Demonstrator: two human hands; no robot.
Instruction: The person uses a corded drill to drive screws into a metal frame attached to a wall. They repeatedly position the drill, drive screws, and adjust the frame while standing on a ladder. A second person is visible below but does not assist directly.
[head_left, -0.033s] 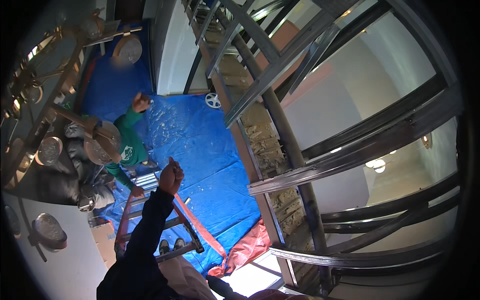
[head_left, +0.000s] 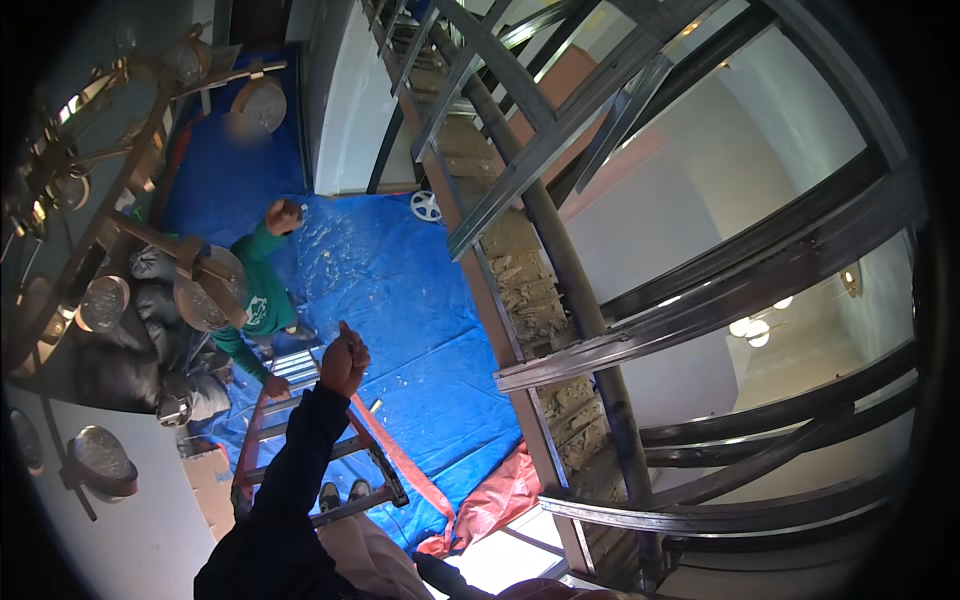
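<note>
My left hand [head_left: 345, 364] is raised in front of me, its fingers curled closed with one digit sticking up. Whatever it might hold is hidden or too small to make out. Below it stands a stepladder [head_left: 372, 446] with red side rails, and my shoes [head_left: 343, 494] show by its top. A person in a green top [head_left: 265, 290] is down at floor level, one hand [head_left: 276, 387] on the ladder and the other hand [head_left: 284, 217] lifted. My right hand does not show.
A blue tarp [head_left: 430, 350] with pale debris covers the floor. On the right, metal studs [head_left: 700, 290] and a long pipe [head_left: 565, 260] run beside rough plaster. Round glass light fixtures [head_left: 210, 290] hang at the left. A white spoked wheel-shaped piece [head_left: 425, 206] lies at the tarp's far edge.
The view has shifted very slightly. My left hand stays closed and raised in nearly the same place, and the other person's lifted hand sits a little lower.
</note>
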